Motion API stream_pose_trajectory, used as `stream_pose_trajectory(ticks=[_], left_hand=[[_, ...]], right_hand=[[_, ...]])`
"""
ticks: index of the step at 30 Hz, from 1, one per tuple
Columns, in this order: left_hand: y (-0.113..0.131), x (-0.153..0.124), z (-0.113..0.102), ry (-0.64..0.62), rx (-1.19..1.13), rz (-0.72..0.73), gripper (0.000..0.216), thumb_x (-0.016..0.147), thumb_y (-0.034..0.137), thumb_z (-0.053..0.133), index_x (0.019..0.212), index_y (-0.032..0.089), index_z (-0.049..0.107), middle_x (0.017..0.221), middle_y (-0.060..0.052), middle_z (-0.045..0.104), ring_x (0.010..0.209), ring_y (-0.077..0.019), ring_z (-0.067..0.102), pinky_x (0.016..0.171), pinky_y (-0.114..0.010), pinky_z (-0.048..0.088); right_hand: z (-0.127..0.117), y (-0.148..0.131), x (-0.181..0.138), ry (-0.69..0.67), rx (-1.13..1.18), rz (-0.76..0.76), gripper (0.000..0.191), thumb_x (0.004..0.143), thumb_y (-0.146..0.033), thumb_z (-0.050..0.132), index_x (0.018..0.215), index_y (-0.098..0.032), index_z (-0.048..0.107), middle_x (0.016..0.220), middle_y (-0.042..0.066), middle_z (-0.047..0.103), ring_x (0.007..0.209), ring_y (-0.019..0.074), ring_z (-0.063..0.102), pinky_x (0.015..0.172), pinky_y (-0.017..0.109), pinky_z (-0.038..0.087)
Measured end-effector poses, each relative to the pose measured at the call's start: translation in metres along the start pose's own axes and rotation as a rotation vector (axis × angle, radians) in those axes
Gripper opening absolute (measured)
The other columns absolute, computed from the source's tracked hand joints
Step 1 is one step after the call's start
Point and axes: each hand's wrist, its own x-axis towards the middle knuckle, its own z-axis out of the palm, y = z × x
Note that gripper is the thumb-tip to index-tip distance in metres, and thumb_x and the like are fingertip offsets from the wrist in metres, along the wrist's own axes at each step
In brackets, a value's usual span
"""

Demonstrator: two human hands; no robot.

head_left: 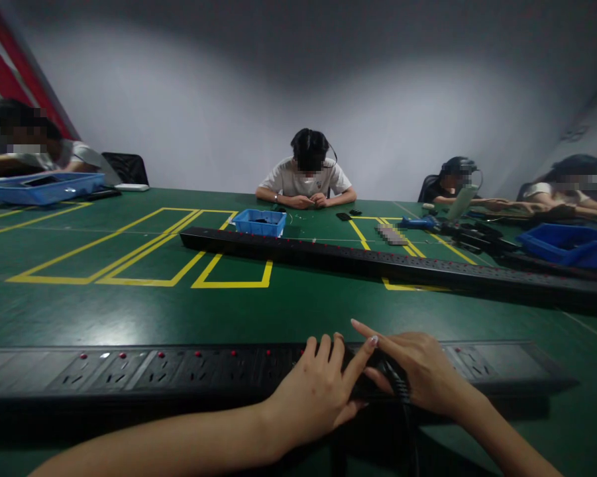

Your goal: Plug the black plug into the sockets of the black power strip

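A long black power strip [179, 371] with red lights and rows of sockets lies across the table in front of me. My left hand [318, 384] reaches over it, fingers spread across its top and thumb on the near side. At the same spot my right hand [422, 371] holds a black plug, mostly hidden by the fingers, with the index finger stretched out. Its black cord [403, 397] hangs down over the near edge of the strip. Whether the plug's pins sit in a socket cannot be seen. The fingertips of both hands nearly meet there.
A second long black power strip [348, 262] lies slantwise farther off. Blue trays stand at the middle [260, 224], left [44, 189] and right [571, 246]. Yellow tape marks the green table [144, 315]. Several people sit along the far side and the ends.
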Motion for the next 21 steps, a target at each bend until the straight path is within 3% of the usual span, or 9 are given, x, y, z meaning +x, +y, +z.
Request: stream_pose_trajectory(ticks=[21], left_hand=[[0.001, 0.0, 0.0012, 0.023, 0.038, -0.004, 0.081, 0.087, 0.052, 0.038, 0.143, 0.012, -0.005, 0.122, -0.023, 0.05, 0.106, -0.0349, 0.051, 0.084, -0.046, 0.042]], right_hand=[[0.0003, -0.0005, -0.0002, 0.025, 0.0, -0.014, 0.053, 0.089, -0.035, 0.045, 0.138, -0.022, 0.031, 0.092, 0.004, 0.069, 0.073, 0.0155, 0.065, 0.063, 0.024, 0.045]])
